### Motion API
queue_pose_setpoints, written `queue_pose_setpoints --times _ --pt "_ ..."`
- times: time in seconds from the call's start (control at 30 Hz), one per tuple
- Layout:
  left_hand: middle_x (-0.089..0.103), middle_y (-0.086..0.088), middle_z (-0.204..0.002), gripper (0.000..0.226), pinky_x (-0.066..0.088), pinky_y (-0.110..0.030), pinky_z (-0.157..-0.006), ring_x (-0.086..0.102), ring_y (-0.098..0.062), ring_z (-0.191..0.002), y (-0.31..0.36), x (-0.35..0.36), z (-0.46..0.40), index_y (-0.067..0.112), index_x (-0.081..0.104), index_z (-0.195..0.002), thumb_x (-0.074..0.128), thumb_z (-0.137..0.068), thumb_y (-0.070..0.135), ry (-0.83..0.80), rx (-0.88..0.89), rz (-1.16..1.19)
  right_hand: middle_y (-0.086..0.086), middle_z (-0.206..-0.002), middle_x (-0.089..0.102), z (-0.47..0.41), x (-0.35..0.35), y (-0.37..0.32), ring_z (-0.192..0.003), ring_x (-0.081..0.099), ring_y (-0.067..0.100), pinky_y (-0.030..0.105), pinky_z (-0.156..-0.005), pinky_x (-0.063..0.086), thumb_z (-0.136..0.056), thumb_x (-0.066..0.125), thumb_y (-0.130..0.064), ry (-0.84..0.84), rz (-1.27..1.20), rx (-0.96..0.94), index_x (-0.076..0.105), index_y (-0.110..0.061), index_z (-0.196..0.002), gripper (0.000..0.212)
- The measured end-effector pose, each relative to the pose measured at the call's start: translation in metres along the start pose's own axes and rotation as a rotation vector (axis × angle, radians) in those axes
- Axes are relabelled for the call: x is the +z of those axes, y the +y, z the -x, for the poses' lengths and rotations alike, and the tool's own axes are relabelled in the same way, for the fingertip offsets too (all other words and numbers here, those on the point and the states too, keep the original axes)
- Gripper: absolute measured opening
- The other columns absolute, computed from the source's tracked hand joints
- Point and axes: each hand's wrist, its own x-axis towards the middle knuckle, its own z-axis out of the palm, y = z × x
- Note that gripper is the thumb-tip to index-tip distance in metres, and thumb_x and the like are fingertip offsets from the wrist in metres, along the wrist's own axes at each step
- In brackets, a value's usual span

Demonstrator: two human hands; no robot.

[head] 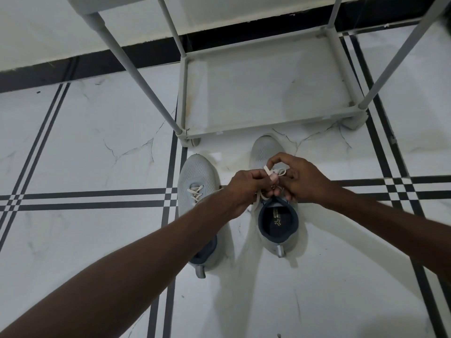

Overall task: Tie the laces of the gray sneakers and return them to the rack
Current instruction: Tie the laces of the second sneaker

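Two gray sneakers stand side by side on the tiled floor, toes pointing at the rack. The left sneaker (196,176) has white laces lying loose over its tongue, and my left forearm crosses its heel. The right sneaker (278,225) shows its dark lining and insole. Both hands meet above its tongue. My left hand (244,189) pinches one white lace (268,170). My right hand (302,179) holds the other lace end in a small loop. The knot itself is hidden by my fingers.
The gray shoe rack (268,132) stands just beyond the sneakers, its lowest shelf bare, with slanted poles rising to an upper shelf (83,6). White marble-look tiles with black stripes cover the floor. A black skirting strip (122,54) runs along the wall behind.
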Motion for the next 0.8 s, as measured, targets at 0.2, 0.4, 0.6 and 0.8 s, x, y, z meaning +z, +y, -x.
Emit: queue_pose_setpoints --times 0.2,0.4,0.6,0.8 --pt "0.062 -0.01 -0.078 0.031 0.054 -0.024 -0.062 0.057 -0.011 -0.059 0.01 -0.003 -0.003 -0.005 0.065 -0.115 0.064 -0.095 0.018 0.079 -0.011 0.012 0.007 -0.071 0.067 -0.004 -0.006 0.011 -0.046 0.047 0.012 0.023 -0.043 0.038 -0.097 0.056 -0.013 -0.089 -0.213 0.134 0.047 -0.014 -0.105 0.013" --pt "0.068 -0.011 -0.068 0.015 0.05 -0.026 -0.062 0.06 -0.015 -0.059 0.013 -0.01 0.004 0.011 0.074 -0.083 0.069 -0.091 0.023 0.052 0.25 -0.491 -0.002 -0.048 0.053 -0.014 -0.009 0.012 -0.038 0.032 0.007 0.021 -0.04 0.028 -0.099 0.047 -0.009 -0.128 -0.316 0.241 0.056 -0.01 -0.098 0.009" --pt "0.072 -0.006 -0.071 0.018 0.049 -0.036 -0.059 0.065 -0.026 -0.064 0.007 -0.002 0.01 0.013 0.076 -0.082 0.068 -0.078 0.028 0.247 0.668 -1.2 0.016 -0.065 0.063 -0.015 -0.01 0.014 -0.034 0.027 0.008 0.022 -0.044 0.021 -0.098 0.039 -0.002 -0.185 -0.427 0.352 0.061 0.003 -0.106 0.023" --pt "0.067 -0.003 -0.071 0.016 0.05 -0.038 -0.059 0.061 -0.024 -0.064 -0.002 0.009 0.011 0.012 0.061 -0.076 0.071 -0.08 0.024 0.418 0.739 -1.111 0.011 -0.082 0.067 -0.016 -0.024 0.015 -0.039 0.025 0.006 0.019 -0.039 0.021 -0.098 0.048 -0.005 -0.319 -0.315 0.351 0.066 -0.009 -0.12 0.028"
